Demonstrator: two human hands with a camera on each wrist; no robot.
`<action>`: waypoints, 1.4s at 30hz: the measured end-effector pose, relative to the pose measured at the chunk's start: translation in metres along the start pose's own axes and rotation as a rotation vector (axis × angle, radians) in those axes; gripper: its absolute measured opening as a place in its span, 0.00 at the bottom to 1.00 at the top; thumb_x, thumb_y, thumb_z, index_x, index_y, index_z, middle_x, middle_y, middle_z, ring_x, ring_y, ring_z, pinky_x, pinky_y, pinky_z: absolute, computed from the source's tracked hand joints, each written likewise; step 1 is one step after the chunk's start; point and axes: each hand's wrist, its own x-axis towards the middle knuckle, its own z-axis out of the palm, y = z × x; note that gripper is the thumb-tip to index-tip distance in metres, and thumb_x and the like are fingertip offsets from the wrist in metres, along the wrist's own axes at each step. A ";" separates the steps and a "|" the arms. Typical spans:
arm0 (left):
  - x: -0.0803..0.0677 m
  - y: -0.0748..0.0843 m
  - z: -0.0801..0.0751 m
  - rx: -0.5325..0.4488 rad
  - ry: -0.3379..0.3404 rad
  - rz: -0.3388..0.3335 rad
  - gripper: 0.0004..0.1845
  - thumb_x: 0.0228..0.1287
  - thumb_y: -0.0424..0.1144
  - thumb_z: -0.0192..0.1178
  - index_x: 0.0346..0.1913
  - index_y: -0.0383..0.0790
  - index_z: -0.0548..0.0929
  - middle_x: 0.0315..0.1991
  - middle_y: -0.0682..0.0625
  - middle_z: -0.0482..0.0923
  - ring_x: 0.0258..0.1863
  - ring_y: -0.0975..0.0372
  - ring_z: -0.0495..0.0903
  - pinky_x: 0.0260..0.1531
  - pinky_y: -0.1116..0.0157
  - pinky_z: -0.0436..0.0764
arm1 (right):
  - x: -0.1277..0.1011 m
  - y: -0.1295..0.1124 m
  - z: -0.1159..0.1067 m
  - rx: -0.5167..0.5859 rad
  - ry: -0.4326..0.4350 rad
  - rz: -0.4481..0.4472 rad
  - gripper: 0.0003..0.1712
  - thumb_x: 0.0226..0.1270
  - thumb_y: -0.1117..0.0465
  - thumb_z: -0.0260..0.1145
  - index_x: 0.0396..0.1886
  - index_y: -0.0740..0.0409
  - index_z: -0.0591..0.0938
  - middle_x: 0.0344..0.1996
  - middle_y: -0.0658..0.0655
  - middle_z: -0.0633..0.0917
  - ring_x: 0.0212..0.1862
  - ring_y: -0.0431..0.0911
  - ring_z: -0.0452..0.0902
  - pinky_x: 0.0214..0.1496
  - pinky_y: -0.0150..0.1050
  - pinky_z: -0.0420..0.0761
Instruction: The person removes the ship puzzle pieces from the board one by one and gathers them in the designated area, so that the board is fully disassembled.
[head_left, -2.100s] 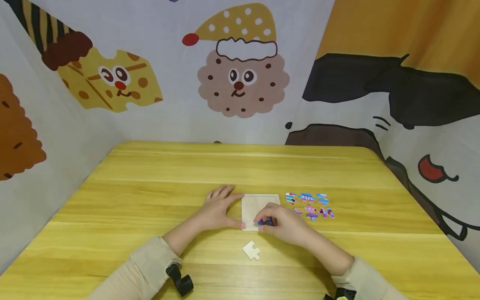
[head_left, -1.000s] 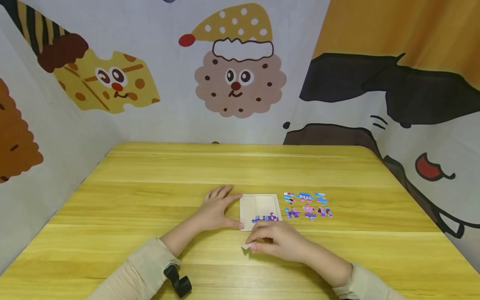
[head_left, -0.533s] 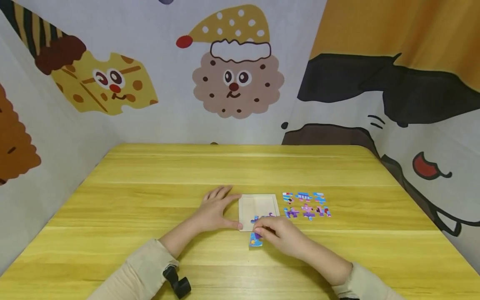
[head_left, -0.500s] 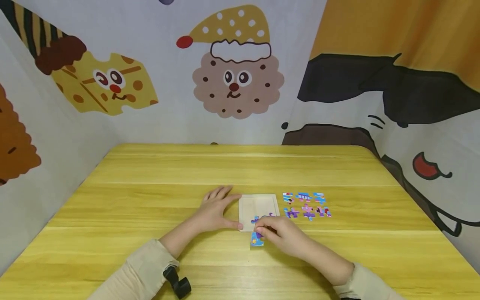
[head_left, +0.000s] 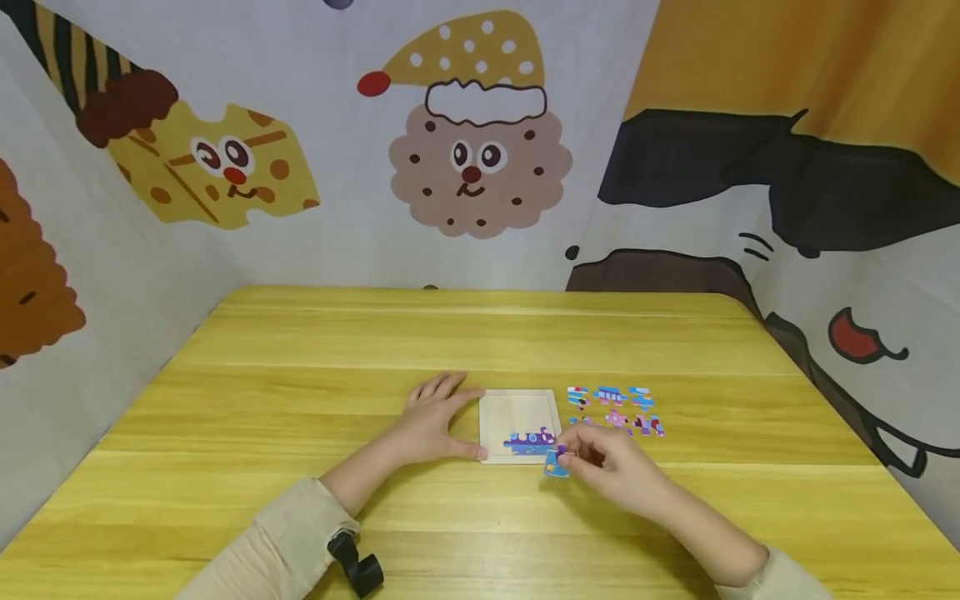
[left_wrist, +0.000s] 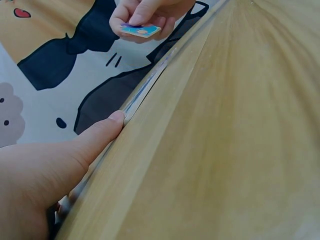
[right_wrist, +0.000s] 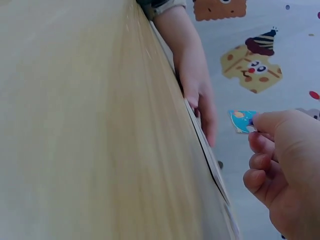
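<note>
A small square puzzle tray [head_left: 519,406] lies on the yellow wooden table [head_left: 480,342], with a purple-blue puzzle piece [head_left: 531,441] set along its near edge. My left hand [head_left: 433,421] rests flat on the table, thumb [left_wrist: 102,135] against the tray's left edge [left_wrist: 145,90]. My right hand [head_left: 609,465] pinches a blue puzzle piece [head_left: 556,465] just off the tray's near right corner; that piece [right_wrist: 242,121] also shows in the right wrist view and in the left wrist view [left_wrist: 140,31].
Several loose coloured puzzle pieces [head_left: 615,410] lie in rows right of the tray. Cartoon-print cloth walls [head_left: 480,158] close in the table at the back and on both sides. A black strap [head_left: 357,565] sits on my left sleeve.
My right hand left a piece in the tray, picked up the face-down piece near the front, turned it colour side up and carried it right to the tray's near right corner. The left hand stayed.
</note>
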 end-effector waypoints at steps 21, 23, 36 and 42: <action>0.003 -0.002 0.003 0.008 0.015 0.006 0.52 0.44 0.73 0.63 0.71 0.52 0.65 0.74 0.41 0.48 0.72 0.46 0.46 0.65 0.43 0.45 | -0.018 0.030 -0.039 0.011 0.012 0.196 0.10 0.58 0.64 0.70 0.40 0.59 0.82 0.24 0.48 0.81 0.21 0.37 0.65 0.19 0.31 0.66; 0.003 -0.001 0.003 0.007 0.011 0.004 0.51 0.44 0.73 0.63 0.72 0.52 0.65 0.74 0.41 0.48 0.72 0.46 0.46 0.65 0.43 0.45 | -0.018 0.033 -0.039 -0.009 -0.002 0.216 0.10 0.58 0.63 0.71 0.40 0.57 0.83 0.24 0.47 0.82 0.20 0.36 0.65 0.19 0.31 0.66; 0.001 0.000 0.000 -0.003 0.015 0.012 0.50 0.45 0.71 0.64 0.71 0.51 0.66 0.74 0.40 0.49 0.71 0.44 0.46 0.64 0.41 0.46 | -0.016 0.036 -0.036 -0.162 -0.035 0.234 0.09 0.58 0.62 0.72 0.39 0.56 0.87 0.24 0.42 0.81 0.24 0.38 0.71 0.24 0.32 0.73; 0.002 -0.002 0.002 0.004 0.005 0.007 0.51 0.45 0.73 0.63 0.72 0.52 0.65 0.74 0.41 0.48 0.72 0.45 0.45 0.65 0.42 0.45 | -0.016 0.037 -0.036 -0.201 -0.044 0.222 0.08 0.57 0.63 0.72 0.38 0.57 0.87 0.24 0.41 0.81 0.24 0.37 0.71 0.24 0.32 0.74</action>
